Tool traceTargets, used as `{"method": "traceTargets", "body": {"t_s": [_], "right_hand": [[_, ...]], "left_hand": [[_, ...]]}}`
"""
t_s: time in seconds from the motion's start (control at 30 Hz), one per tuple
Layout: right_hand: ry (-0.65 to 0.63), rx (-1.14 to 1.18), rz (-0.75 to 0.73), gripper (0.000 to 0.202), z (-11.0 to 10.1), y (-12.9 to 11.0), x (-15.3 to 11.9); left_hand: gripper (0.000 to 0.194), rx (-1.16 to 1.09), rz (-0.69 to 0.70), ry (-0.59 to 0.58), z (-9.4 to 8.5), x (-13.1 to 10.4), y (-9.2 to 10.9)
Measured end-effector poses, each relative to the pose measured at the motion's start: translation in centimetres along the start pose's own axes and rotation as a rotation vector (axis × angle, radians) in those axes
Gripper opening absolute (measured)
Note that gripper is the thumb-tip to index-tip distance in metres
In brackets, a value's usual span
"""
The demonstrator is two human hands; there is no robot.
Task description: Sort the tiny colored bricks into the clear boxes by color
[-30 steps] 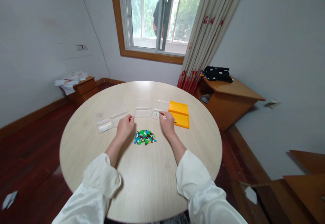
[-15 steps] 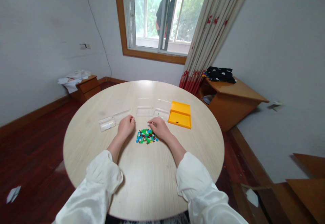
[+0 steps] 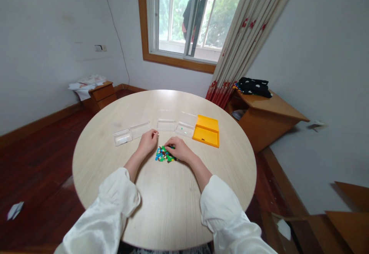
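Note:
A pile of small coloured pieces point(image 3: 165, 155), green, blue, brown and white, lies on the round pale table point(image 3: 170, 200). Over its upper right part is my right hand point(image 3: 179, 148), its fingertips pinched at the pieces; what they hold is too small to name. My left hand point(image 3: 148, 141) is closed just above and left of the pile, with something tiny and pale at its fingertips. Behind the hands stand open clear boxes: one at the left point(image 3: 123, 138), one in the middle point(image 3: 165, 125), and one point(image 3: 185, 130) with tiny green pieces.
An open yellow case point(image 3: 206, 135) with a small dark piece inside lies right of the clear boxes. Beyond the table are a wooden desk point(image 3: 276, 106) with dark cloth, a small cabinet point(image 3: 103, 94) with papers, a curtain and a window. A person shows outside the window.
My right hand has moved down and left onto the pile, covering part of it. My left hand stays closed near the pile. The whole view has shifted slightly.

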State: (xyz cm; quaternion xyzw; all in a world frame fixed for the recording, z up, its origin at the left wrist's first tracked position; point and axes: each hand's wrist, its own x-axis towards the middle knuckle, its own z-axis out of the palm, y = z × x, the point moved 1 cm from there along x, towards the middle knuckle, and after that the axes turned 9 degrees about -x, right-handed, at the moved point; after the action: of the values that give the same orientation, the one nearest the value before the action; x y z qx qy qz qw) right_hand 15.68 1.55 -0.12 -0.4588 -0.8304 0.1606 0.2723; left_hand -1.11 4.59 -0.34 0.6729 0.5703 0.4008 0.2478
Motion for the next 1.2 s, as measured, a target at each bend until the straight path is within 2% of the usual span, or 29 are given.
{"method": "traceTargets", "body": {"t_s": [0.17, 0.43, 0.83, 1.2], "right_hand": [[-0.001, 0.022, 0.059, 0.011, 0.2, 0.2, 0.0], [-0.061, 0.086, 0.062, 0.025, -0.4, 0.4, -0.4], [-0.1, 0.162, 0.167, 0.022, -1.2, 0.5, -0.5], [-0.088, 0.114, 0.169, 0.013, -0.9, 0.9, -0.6]], "left_hand": [[0.027, -0.05, 0.012, 0.009, 0.4, 0.1, -0.1], [0.028, -0.087, -0.011, -0.009, 0.4, 0.2, -0.2], [0.028, -0.109, -0.009, -0.014, 0.5, 0.1, -0.2], [0.026, -0.116, 0.003, -0.017, 0.5, 0.0, 0.1]]}}
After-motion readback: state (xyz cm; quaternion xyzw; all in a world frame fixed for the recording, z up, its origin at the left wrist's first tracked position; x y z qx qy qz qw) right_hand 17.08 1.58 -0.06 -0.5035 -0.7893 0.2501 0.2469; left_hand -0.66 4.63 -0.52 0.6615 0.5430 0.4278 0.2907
